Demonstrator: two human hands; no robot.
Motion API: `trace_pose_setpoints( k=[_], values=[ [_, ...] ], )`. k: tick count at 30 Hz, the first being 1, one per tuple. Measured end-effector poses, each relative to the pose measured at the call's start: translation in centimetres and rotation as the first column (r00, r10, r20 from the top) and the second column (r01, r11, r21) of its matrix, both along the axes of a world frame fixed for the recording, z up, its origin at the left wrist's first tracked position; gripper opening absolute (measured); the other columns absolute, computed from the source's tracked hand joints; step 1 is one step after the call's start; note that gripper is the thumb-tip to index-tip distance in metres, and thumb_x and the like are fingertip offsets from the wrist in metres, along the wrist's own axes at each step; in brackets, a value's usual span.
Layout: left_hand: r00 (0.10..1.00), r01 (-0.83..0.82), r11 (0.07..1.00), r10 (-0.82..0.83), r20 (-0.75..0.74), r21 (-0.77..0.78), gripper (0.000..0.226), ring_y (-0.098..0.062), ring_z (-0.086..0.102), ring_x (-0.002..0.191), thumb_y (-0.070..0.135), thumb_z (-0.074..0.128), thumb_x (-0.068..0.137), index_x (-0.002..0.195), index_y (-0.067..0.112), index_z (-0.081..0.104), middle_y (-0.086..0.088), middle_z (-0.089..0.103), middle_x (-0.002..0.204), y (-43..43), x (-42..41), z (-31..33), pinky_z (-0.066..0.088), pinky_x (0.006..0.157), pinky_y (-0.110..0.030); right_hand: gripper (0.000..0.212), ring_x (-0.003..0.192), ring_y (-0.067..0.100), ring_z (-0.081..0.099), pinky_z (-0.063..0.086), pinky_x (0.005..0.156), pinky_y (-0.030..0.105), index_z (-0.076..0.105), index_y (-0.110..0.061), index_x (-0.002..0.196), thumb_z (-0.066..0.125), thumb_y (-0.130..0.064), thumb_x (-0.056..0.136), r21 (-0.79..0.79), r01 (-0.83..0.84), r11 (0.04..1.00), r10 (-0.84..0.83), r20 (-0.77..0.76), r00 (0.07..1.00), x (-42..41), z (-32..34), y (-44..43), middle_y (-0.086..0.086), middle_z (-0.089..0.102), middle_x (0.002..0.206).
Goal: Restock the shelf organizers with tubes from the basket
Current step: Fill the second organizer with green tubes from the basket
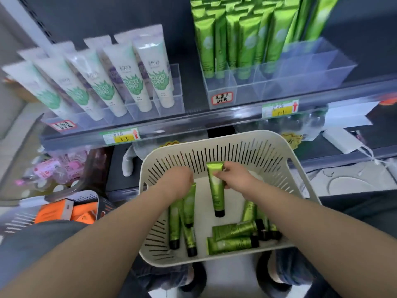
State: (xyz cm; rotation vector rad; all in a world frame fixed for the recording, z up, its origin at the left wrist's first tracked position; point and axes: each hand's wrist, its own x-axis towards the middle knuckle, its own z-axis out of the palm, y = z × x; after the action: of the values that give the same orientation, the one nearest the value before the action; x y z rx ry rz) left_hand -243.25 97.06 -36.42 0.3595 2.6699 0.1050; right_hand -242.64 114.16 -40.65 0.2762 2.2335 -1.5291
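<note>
head view: right hand [233, 176] fingers [219, 174] pinch a green tube [217, 195].

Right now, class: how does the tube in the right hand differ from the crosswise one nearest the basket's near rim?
The held tube hangs cap down; the lying tube rests flat, cap pointing right. The right hand pinches the held tube; no hand touches the lying tube. Both are green, black-capped.

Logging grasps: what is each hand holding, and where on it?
Right hand pinches a green tube near its crimped end; left hand grip cannot be told.
</note>
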Motion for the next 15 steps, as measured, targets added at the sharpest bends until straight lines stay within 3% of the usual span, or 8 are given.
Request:
trace_pose_setpoints(
  k=[3,9,15],
  values=[
    [0.997,0.023,0.999,-0.019,-0.072,0.044,0.015,-0.021,0.057,0.096,0.010,0.049,0.091,0.099,0.015,0.061,-0.005,0.064,0.105,1.5,0.3,2.2,0.043,0.081,-0.028,0.013,0.083,0.023,0.059,0.054,0.072,0.032,0.056,-0.014,0.080,0.059,-0.022,0.090,0.005,-0.009,1.000,0.010,-0.048,0.999,0.4,2.5,1.8,0.006,0.058,0.082],
    [0.974,0.083,0.993,-0.062,-0.216,0.089,0.017,-0.025,0.058,0.095,0.007,0.048,0.088,0.095,0.017,0.059,-0.006,0.064,0.104,5.0,0.6,6.9,0.044,0.079,-0.031,0.013,0.087,0.026,0.064,0.057,0.070,0.029,0.062,-0.007,0.100,0.057,-0.016,0.092,-0.012,0.000,1.000,-0.002,-0.148,0.989,1.2,7.5,5.5,0.019,0.064,0.100],
    [0.927,0.170,0.980,-0.124,-0.355,0.099,0.020,-0.024,0.059,0.094,0.004,0.049,0.087,0.094,0.020,0.060,-0.004,0.065,0.101,8.3,0.2,11.4,0.048,0.078,-0.033,0.013,0.085,0.023,0.067,0.059,0.073,0.034,0.062,-0.008,0.101,0.058,-0.017,0.091,0.001,-0.018,1.000,0.018,-0.254,0.967,1.4,12.5,9.1,0.013,0.068,0.095]
  ],
)
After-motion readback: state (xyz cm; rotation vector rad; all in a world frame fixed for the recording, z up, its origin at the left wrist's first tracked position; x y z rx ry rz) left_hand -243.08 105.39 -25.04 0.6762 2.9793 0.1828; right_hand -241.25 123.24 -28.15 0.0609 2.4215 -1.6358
